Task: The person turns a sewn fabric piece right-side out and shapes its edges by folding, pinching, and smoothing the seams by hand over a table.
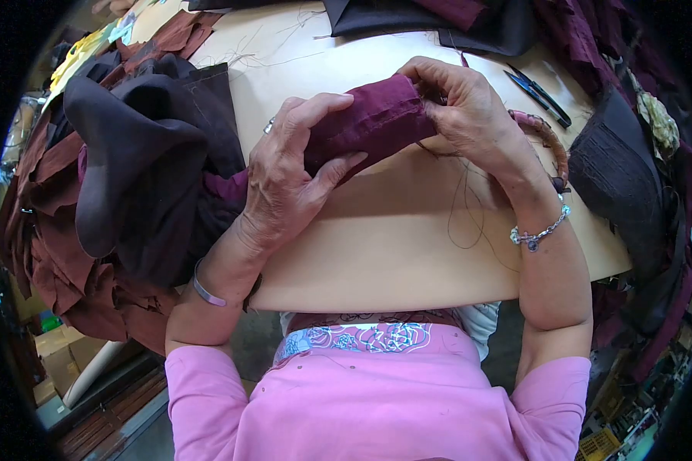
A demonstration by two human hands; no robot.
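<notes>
A folded strip of purple-maroon cloth (pixel 373 119) is held between my two hands above the pale tabletop (pixel 377 269). My left hand (pixel 288 165) grips its left part, with the fingers over the top and the thumb along the lower edge. At the cloth's right end my right hand (pixel 461 111) is pinched on the edge; whatever else lies between those fingertips is hidden. More purple cloth runs from under my left hand toward a dark cloth pile (pixel 142 154). Loose thread (pixel 465 223) hangs below my right hand.
Brown-red cloth (pixel 77 284) is heaped at the left. Dark thread snips (pixel 542 96) lie at the upper right, beside a wrapped ring (pixel 550 138). Dark fabric (pixel 619 161) lies along the right edge, and more dark cloth (pixel 392 19) at the far edge.
</notes>
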